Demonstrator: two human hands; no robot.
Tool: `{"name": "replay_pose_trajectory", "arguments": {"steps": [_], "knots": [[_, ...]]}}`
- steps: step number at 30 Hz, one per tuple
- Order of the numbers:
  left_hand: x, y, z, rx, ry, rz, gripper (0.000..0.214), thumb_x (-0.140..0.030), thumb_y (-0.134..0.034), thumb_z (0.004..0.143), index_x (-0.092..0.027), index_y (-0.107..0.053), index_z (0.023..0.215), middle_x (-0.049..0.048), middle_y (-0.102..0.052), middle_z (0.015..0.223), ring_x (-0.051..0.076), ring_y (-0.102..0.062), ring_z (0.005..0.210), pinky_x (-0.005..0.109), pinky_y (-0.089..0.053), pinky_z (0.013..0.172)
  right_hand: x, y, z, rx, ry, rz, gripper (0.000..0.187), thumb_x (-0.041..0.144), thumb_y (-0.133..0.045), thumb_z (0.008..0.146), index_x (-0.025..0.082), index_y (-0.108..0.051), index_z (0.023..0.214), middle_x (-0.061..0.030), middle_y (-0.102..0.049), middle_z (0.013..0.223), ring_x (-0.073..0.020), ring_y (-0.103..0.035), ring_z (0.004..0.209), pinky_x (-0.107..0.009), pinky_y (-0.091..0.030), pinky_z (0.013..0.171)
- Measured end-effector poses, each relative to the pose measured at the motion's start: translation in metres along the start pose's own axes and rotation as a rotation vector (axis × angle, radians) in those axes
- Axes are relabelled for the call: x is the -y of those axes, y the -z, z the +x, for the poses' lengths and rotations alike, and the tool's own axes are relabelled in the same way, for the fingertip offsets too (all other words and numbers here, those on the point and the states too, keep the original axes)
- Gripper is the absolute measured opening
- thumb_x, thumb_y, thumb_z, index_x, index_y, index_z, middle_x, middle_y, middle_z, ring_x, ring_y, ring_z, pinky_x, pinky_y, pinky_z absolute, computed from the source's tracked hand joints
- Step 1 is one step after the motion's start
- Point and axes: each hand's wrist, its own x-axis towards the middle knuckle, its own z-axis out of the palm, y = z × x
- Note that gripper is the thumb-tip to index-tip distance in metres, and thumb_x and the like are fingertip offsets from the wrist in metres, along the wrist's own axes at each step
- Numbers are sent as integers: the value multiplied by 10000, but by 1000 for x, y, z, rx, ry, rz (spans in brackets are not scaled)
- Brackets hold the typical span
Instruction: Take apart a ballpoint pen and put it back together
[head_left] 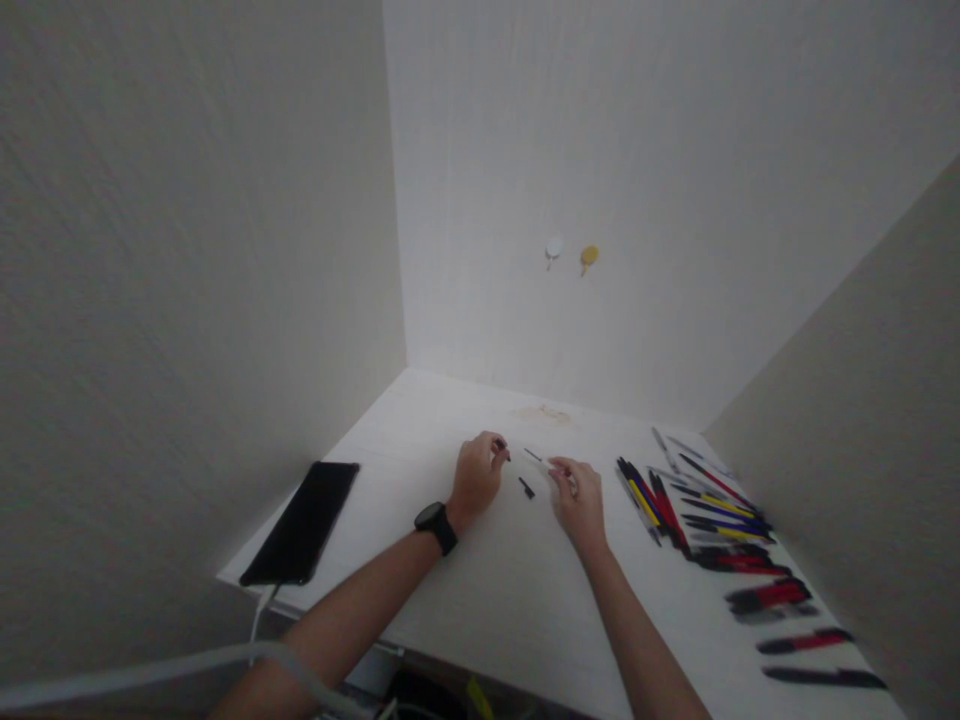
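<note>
My left hand (478, 473), with a black watch on its wrist, has its fingers pinched around a small dark pen part (509, 457); most of that piece is hidden by the fingers. Across from it, my right hand (579, 495) pinches a thin pen refill (533, 455), whose dark end points left toward the other hand. A short gap separates the two pieces. Between the hands, a black pen cap (527, 488) lies on the white table (510, 590).
Many pens (724, 510) in red, black, blue and yellow lie along the table's right side. A black tablet (304, 520) with a white cable (262, 610) rests at the left edge. White walls enclose the table; two hooks (589, 256) are on the back wall.
</note>
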Motion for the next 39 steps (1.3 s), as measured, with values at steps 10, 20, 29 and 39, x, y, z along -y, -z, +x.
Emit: {"name": "replay_pose_trajectory", "arguments": {"steps": [10, 20, 29, 39], "knots": [[4, -1, 1, -102, 93, -214, 51, -234, -585, 829, -201, -578, 868, 13, -639, 826, 181, -560, 826, 323, -391, 800, -2, -1, -1, 47, 62, -18, 203, 326, -493, 883, 198, -651, 897, -57, -676, 886, -198, -557, 862, -351, -362, 811], [4, -1, 3, -49, 156, -327, 98, -283, -605, 817, -196, -590, 859, 7, -631, 782, 161, -569, 781, 303, -406, 780, -2, -3, -1, 57, 60, -2, 224, 342, -487, 882, 193, -653, 902, -67, -672, 873, -198, -559, 848, -350, -380, 795], [0, 3, 5, -10, 145, -417, 122, -303, -593, 821, -182, -581, 836, 8, -622, 773, 138, -564, 741, 275, -415, 730, 1, -2, 0, 75, 44, 10, 232, 371, -494, 876, 203, -652, 904, -61, -672, 867, -197, -559, 838, -354, -383, 793], [-2, 0, 2, 103, 52, -431, 114, -281, -652, 781, -173, -618, 802, 7, -634, 752, 129, -540, 700, 261, -411, 686, 7, -1, -1, 74, 94, 32, 222, 391, -535, 866, 199, -638, 908, -49, -656, 847, -184, -546, 808, -339, -386, 778]]}}
